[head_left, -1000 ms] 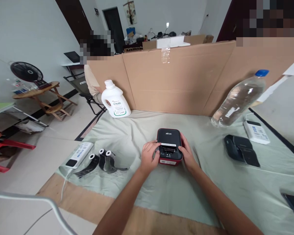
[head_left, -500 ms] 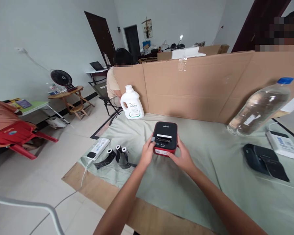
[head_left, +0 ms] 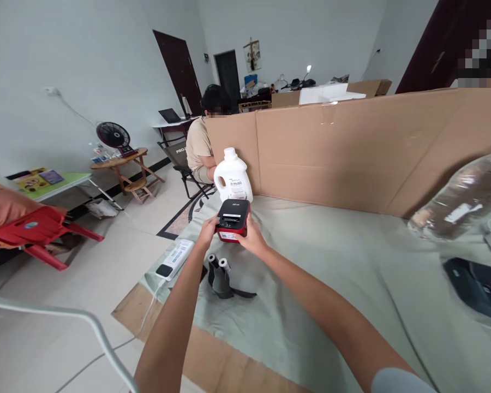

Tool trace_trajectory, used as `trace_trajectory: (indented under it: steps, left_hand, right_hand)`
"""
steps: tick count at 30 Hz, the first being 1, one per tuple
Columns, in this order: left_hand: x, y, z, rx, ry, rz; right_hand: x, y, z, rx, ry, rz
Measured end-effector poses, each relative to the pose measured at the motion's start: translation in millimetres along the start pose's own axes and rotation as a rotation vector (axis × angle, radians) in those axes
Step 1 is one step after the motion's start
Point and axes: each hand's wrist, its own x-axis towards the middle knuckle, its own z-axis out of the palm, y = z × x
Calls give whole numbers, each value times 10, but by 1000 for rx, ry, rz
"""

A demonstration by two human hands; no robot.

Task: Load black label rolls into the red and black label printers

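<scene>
Between my two hands is a small portable printer (head_left: 233, 217) with a black top and red lower body. My left hand (head_left: 208, 231) grips its left side, and my right hand (head_left: 251, 234) wraps its right front corner. It is over the cloth near the white detergent jug (head_left: 234, 177); whether it touches the cloth I cannot tell. Closer to me, white-cored rolls (head_left: 224, 265) with dark strips (head_left: 221, 284) unwound from them lie on the cloth, partly hidden by my left forearm.
A white power strip (head_left: 175, 260) lies at the left edge of the green cloth (head_left: 311, 273). A cardboard panel (head_left: 331, 158) stands along the back. At right are a large plastic bottle (head_left: 458, 202) and a black device (head_left: 478, 286). A seated person (head_left: 199, 144) is beyond the panel.
Both hands have carried the printer left and away from me, toward the jug. The view has turned somewhat to the right, so the bottle's cap is out of frame.
</scene>
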Motion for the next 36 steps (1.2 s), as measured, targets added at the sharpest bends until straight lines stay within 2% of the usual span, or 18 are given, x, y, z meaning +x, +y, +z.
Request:
trace_trajectory:
  steps: [3,6,11,13,15,16,17,18,19,21,22,24,25,27,29,32,34,36]
  left_hand:
    - [33,-87,-3,-10,4,-17]
    - [51,-109,37,-10,3,-24]
    - [20,43,57,74,74,-32]
    - [-113,136,84,127,165,7]
    - [-377,188,195,212,303,174]
    - [-561,184,296,287,382,343]
    - [-774,156,430,369,388,538]
    - [-1008,105,594,438,291,684]
    - [-1253,36,782,519,115,782]
    - [-1729,-125,1188,728,-401,846]
    - [-1939,-201,1383,814,-628,884]
    - [-2268,-319,1697,912,-966,960]
    - [-2385,-357,1802,932,-1091,992]
    - [-2542,-401,1906,947,-1254,1018]
    - [-2633,-417,1903,954,-1315,1004]
    - [-2703,-421,1839,957,-1326,980]
    - [-2722,-421,1816,955,-1328,979]
    - [-2726,-426,1812,955,-1328,983]
  right_hand:
    - [40,84,115,-53,36,72]
    - [46,119,181,-69,41,78]
    - [23,2,170,-54,18,116]
    - [-69,-46,5,-50,4,112]
    - [-286,-17,-345,-79,47,68]
    - [-455,39,-598,-116,105,44]
    - [-666,124,-900,-178,179,26]
    - [-916,236,-1245,-272,269,28]
    - [-1197,367,-1619,-387,361,55]
    - [-1804,658,-2404,-650,589,186]
    - [-2102,802,-2783,-779,691,296]
    - [-2614,1053,-3448,-957,873,605]
    - [-2811,1155,-3715,-974,898,772]
    - [-3072,1307,-4101,-878,723,991]
    - [-3177,1393,-4305,-793,607,1070]
    - [-3130,1389,-4357,-746,606,1077]
    - [-3001,1280,-4244,-748,581,1073]
    - [-2802,1080,-3993,-769,500,1043]
